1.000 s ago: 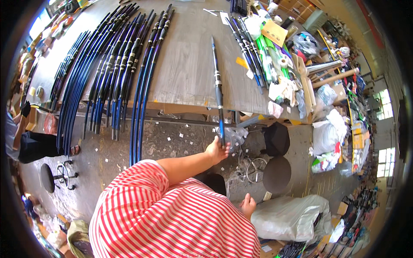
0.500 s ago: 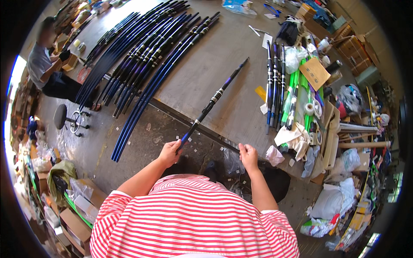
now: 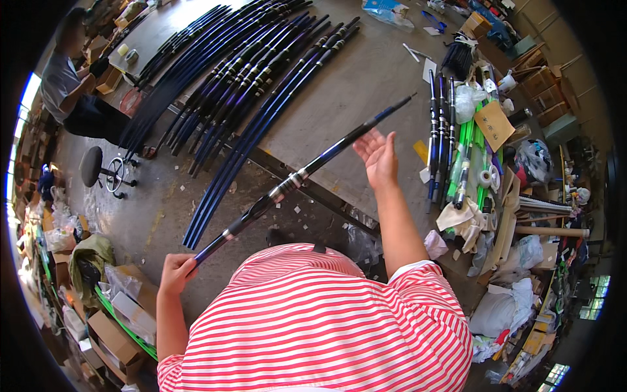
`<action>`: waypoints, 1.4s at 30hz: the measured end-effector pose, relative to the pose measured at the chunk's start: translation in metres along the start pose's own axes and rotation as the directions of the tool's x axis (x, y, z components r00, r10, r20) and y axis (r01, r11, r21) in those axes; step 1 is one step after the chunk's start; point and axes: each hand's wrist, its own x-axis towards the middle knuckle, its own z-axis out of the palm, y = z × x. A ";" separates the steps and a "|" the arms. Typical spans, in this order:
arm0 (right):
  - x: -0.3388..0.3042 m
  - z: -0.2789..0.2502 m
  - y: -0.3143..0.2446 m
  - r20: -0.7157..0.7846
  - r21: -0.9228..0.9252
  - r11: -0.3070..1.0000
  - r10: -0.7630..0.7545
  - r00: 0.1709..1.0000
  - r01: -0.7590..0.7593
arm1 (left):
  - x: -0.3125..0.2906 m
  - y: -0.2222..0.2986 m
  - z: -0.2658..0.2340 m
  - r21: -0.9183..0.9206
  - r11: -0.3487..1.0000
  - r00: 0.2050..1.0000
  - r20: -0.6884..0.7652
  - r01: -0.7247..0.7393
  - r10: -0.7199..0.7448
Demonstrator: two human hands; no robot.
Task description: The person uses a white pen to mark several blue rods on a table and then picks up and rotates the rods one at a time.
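Observation:
My left hand [image 3: 176,273] is closed round the near end of a dark blue and black fishing rod [image 3: 326,155]. From there the rod slants up to the right across the front edge of the table, with silver bands near its middle. Close to its thinner far part is my right hand [image 3: 380,160], palm up with the fingers spread. Whether that palm touches the rod I cannot tell. Many similar rods [image 3: 261,124] lie side by side at the left of the table, their blue ends jutting past the edge.
A few short rods [image 3: 441,134] lie at the right of the table [image 3: 366,85], beside green wrapped rods, a brown envelope [image 3: 494,125] and cloths [image 3: 462,220]. At the far left a person [image 3: 75,91] stands near a wheeled stool [image 3: 95,166]. Open cardboard boxes [image 3: 114,336] are at lower left.
My left hand has drawn the rod's near end back and to the left. My right hand has risen from near the table edge to the rod's far part, and its fingers have opened.

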 end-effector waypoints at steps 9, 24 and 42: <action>-0.011 0.063 0.049 0.139 0.158 0.973 0.146 0.980 -0.167 | -0.040 -0.052 -0.146 -0.083 0.996 0.948 -0.316 0.014 -0.040; 0.005 0.086 0.051 0.515 0.081 0.934 0.260 0.817 -0.348 | -0.044 -0.078 -0.155 -0.641 0.728 0.608 -0.685 -0.243 -0.401; 0.013 0.070 0.023 0.616 0.063 0.912 0.284 0.735 -0.405 | -0.034 -0.075 -0.143 -0.674 0.724 0.611 -0.636 -0.144 -0.471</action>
